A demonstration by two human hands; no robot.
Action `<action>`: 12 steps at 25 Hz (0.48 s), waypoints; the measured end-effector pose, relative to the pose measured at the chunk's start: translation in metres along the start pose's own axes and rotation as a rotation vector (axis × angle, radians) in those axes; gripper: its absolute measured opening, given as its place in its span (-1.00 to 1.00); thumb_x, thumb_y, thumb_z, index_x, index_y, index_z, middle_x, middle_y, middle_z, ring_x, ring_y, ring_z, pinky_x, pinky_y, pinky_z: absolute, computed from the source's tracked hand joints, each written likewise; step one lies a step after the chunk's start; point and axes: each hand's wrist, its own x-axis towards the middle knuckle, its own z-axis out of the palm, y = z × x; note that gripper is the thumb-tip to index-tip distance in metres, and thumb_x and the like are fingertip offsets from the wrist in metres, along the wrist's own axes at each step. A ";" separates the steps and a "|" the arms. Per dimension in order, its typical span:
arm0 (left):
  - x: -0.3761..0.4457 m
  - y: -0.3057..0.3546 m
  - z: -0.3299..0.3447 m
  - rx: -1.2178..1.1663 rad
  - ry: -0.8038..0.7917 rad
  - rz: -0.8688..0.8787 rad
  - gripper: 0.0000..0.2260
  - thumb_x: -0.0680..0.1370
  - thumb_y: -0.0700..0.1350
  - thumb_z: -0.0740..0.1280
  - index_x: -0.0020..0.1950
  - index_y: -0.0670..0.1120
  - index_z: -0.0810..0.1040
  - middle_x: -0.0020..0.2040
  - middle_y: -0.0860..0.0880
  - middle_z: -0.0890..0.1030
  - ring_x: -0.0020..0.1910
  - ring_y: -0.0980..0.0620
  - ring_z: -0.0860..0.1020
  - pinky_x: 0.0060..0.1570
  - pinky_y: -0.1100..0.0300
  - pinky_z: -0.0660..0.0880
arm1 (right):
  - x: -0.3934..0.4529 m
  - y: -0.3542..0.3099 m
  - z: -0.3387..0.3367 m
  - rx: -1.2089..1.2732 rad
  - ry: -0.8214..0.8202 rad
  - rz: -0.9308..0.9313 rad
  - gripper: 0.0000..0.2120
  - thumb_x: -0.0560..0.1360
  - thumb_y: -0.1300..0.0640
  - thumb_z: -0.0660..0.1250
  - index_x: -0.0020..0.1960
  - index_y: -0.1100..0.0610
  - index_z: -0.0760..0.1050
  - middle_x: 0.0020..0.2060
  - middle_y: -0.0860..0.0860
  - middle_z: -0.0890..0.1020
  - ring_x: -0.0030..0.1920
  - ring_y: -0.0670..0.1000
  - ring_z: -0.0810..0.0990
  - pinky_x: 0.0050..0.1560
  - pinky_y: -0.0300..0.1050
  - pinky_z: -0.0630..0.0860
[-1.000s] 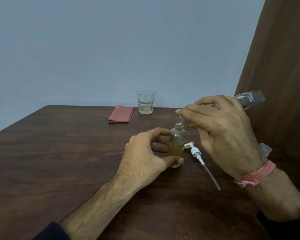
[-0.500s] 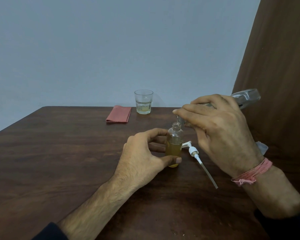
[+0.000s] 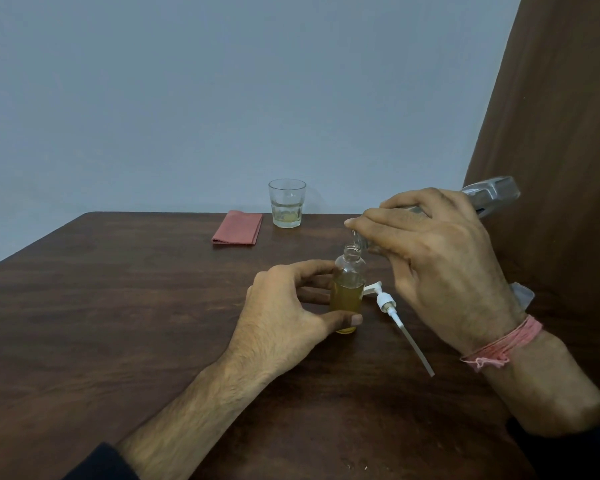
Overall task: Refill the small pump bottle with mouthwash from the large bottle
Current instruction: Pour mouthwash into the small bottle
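A small clear bottle (image 3: 348,287) stands upright on the dark wooden table (image 3: 118,306), more than half full of yellow liquid, its neck uncapped. My left hand (image 3: 284,313) holds it low between thumb and fingers. My right hand (image 3: 437,268) grips the large clear bottle (image 3: 492,195), tipped steeply with its mouth right over the small bottle's neck. Most of the large bottle is hidden by that hand. The white pump head with its dip tube (image 3: 400,320) lies on the table just right of the small bottle.
A glass tumbler (image 3: 287,203) with a little pale liquid stands at the table's far edge, a folded red cloth (image 3: 238,227) to its left. A brown curtain (image 3: 551,133) hangs on the right. Something clear and crumpled (image 3: 522,294) lies behind my right wrist.
Both hands and both bottles keep their pose. The liquid in the small bottle appears to stand slightly higher.
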 end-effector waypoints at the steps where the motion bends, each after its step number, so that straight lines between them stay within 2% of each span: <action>1: 0.000 0.000 0.001 0.002 0.002 0.000 -0.42 0.33 0.13 0.81 0.32 0.28 0.73 0.07 0.36 0.80 0.03 0.47 0.73 0.14 0.45 0.61 | 0.000 0.000 0.000 0.001 0.000 0.000 -0.46 0.39 0.44 0.60 0.30 0.09 0.72 0.17 -0.05 0.77 0.19 0.21 0.68 0.24 0.27 0.48; 5: 0.001 -0.001 0.000 0.024 0.012 0.004 -0.46 0.33 0.16 0.80 0.24 0.35 0.70 0.01 0.38 0.79 0.02 0.50 0.72 0.06 0.59 0.54 | 0.001 0.001 0.000 0.003 -0.006 -0.001 -0.47 0.40 0.43 0.60 0.31 0.09 0.72 0.17 -0.05 0.77 0.19 0.21 0.68 0.26 0.30 0.47; 9: -0.001 0.001 0.000 0.020 0.014 0.003 -0.43 0.33 0.14 0.81 0.30 0.29 0.73 0.05 0.35 0.80 0.03 0.48 0.73 0.20 0.38 0.62 | 0.001 0.001 -0.001 0.013 -0.010 0.000 -0.48 0.40 0.44 0.60 0.30 0.09 0.72 0.17 -0.04 0.77 0.19 0.22 0.69 0.28 0.30 0.48; 12: -0.002 0.002 0.000 0.016 0.012 0.001 -0.42 0.33 0.15 0.81 0.32 0.27 0.74 0.07 0.36 0.80 0.04 0.46 0.74 0.22 0.33 0.64 | 0.001 0.001 -0.003 0.012 -0.013 -0.003 -0.47 0.39 0.45 0.59 0.30 0.10 0.72 0.17 -0.04 0.78 0.20 0.22 0.69 0.29 0.30 0.48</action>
